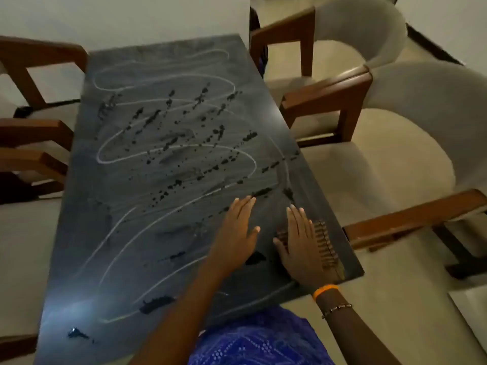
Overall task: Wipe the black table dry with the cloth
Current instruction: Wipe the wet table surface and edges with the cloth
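A dining area of a home is shown, dimly lit and seen from above. A long black table (163,196) is set at the centre, its dark top marked with water droplets and pale looping streaks. It is flanked on both sides by upholstered armchairs: two with curved cream backs (411,106) and brown wooden arms (326,88) are seen on the right, and the wooden arms of more chairs (34,133) are seen on the left. Pale floor tiles (411,299) are laid beneath the furniture, and plain light walls (126,19) are seen beyond the far end of the table.
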A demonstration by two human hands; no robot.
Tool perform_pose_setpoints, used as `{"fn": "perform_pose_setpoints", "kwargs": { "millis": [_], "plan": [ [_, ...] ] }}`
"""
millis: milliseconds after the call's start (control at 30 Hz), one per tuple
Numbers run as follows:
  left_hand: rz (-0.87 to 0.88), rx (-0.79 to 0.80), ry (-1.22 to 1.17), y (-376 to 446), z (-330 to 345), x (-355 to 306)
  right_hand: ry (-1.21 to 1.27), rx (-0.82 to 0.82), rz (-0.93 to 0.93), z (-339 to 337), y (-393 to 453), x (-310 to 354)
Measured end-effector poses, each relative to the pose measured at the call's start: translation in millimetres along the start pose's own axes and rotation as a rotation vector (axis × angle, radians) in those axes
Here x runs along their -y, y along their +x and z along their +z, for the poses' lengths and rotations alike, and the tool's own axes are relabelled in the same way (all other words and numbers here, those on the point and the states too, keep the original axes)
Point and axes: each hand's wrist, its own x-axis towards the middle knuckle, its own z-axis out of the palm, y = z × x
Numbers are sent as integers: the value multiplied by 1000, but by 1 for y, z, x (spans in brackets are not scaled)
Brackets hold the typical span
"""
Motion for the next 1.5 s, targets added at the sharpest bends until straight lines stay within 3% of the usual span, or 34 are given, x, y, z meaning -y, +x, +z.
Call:
{"fn": "perform_pose_setpoints", "kwargs": {
  "millis": [133,267,500,600,700,800,867,967,1067,1167,1267,1367,1500],
  "plan": [
    [-154,154,-119,-10,21,-1,-87,104,45,13,-32,-12],
    [-255,218,-251,-17,33,-5,-85,-38,127,13,-35,-8],
    [-391,240,-453,-14,37,-12,-174,160,137,-1,-8,-9],
    [-451,230,-527,-11,30,-15,87,65,205,-18,12,-5],
    [-517,184,-610,-7,18,-13,532,64,298,-31,37,5],
    [-625,91,-721,-6,3,-5,1118,199,491,-39,54,34],
    [-675,20,-917,-8,-10,3,1398,322,570,-40,59,55],
    [-692,-125,-1161,-16,-30,19,1592,515,648,-35,65,85],
    [-683,-346,-1130,-23,-48,36,1706,569,738,-25,72,111],
    [-719,-456,-1024,-26,-76,57,1689,632,793,-6,80,144],
    [-738,-467,-1065,-28,-109,80,1545,653,777,14,97,182],
    [-673,-424,-1088,-26,-148,106,1404,574,574,27,139,232],
    [-720,-463,-628,-13,-207,176,1019,312,152,44,223,325]
  ]
}}
